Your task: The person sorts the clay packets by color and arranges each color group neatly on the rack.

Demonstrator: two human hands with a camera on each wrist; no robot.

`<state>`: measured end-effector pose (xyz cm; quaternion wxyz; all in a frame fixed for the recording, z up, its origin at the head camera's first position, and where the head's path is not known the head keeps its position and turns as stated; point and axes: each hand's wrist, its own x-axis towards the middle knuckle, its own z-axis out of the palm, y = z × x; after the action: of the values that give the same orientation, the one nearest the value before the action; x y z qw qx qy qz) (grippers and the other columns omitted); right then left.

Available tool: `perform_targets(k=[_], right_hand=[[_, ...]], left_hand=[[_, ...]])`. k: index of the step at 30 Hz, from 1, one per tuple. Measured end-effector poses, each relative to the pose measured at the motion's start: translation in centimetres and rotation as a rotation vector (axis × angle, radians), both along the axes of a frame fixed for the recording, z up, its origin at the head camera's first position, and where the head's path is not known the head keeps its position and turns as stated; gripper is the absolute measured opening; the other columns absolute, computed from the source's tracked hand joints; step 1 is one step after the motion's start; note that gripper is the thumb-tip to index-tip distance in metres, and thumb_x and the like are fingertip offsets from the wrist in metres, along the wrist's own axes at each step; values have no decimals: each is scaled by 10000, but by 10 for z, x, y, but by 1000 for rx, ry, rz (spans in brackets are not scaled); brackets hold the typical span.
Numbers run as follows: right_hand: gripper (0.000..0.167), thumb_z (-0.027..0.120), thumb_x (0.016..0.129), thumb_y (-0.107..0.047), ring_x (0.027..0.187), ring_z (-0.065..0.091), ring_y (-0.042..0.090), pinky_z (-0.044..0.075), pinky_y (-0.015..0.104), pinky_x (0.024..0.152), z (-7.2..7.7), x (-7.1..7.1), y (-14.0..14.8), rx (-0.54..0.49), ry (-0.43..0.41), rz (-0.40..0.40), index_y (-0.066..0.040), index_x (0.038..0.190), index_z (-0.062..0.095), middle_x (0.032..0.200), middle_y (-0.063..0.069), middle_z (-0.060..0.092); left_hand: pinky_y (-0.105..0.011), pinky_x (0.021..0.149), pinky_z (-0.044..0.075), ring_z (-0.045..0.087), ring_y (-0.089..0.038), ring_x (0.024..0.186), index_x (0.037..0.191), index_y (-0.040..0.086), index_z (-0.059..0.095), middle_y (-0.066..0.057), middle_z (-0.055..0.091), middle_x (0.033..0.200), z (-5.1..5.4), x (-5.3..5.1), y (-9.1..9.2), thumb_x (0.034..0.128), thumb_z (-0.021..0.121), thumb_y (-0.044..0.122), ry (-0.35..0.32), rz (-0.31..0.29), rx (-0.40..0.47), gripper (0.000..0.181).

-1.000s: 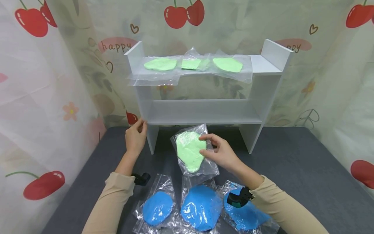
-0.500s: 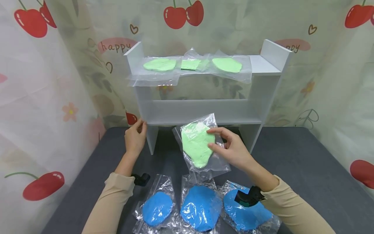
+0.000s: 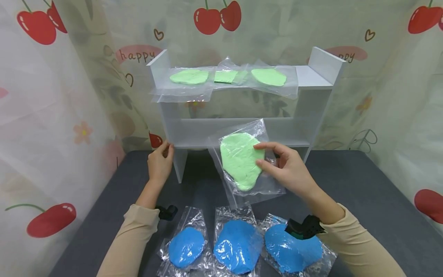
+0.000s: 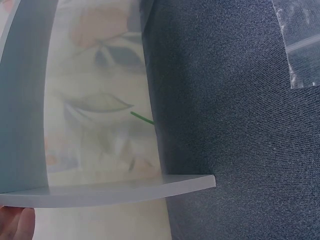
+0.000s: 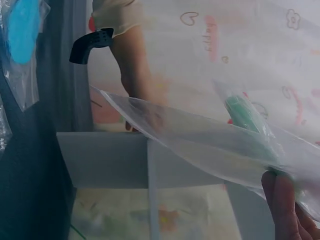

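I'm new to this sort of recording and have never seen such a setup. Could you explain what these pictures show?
There is no machine here, just a person working bare-handed. The wide picture comes from a camera on the head, looking forward and down. The other two come from the wrist cameras, one on each arm.

On the dark table stands a white shelf, with three bagged green pieces on top. Nearer the person lie three blue pieces, also in clear bags.

The right hand holds another bagged green piece in front of the shelf. The left hand touches the shelf's left side.
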<state>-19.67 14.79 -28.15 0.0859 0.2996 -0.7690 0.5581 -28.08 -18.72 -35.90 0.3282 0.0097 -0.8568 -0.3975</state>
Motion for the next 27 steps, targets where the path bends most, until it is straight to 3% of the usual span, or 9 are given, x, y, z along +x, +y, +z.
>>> perform_targets(k=[4,7,12,16,23,27], right_hand=[[355,621,854,24,429,409,107,291,294,397,10,3,2,-36,1,26,19,1204,562,1068,-86,597],[369,621,845,41,484,514,91,288,298,403,17,5,3,-64,4,39,-4,1207,568,1111,-70,592],[449,649,803,76,626,637,94,349,258,417,28,9,4,-54,31,5,-21,1229,546,1146,-60,566],[552,665,758,127,620,622,109,367,251,422,35,11,4,-74,51,17,-58,1255,515,1209,-14,508],[612,626,757,180,380,311,102,276,280,385,46,14,6,-107,114,35,-55,1301,470,1280,-17,463],[628,603,754,209,505,498,83,388,203,430,54,15,8,-166,128,56,-65,1304,479,1288,41,458]], left_hand=[[-478,784,502,692,-323,866,1209,47,632,-168,703,1042,0,0,0,946,537,227,1,2,0,333],[-477,783,503,692,-323,867,1199,41,638,-170,703,1039,1,0,0,946,538,228,-1,3,1,330],[-473,757,511,692,-325,861,1215,44,627,-171,701,1046,0,0,0,948,535,232,-5,0,4,339],[-468,732,518,692,-323,866,1240,48,607,-170,696,1065,0,0,0,950,531,236,-9,-4,8,353],[-463,742,519,692,-319,873,1247,49,601,-168,695,1071,0,0,0,950,532,239,-11,-9,11,359],[-467,754,514,691,-320,868,1245,52,603,-168,697,1063,0,0,0,949,533,241,-12,-3,9,358]])
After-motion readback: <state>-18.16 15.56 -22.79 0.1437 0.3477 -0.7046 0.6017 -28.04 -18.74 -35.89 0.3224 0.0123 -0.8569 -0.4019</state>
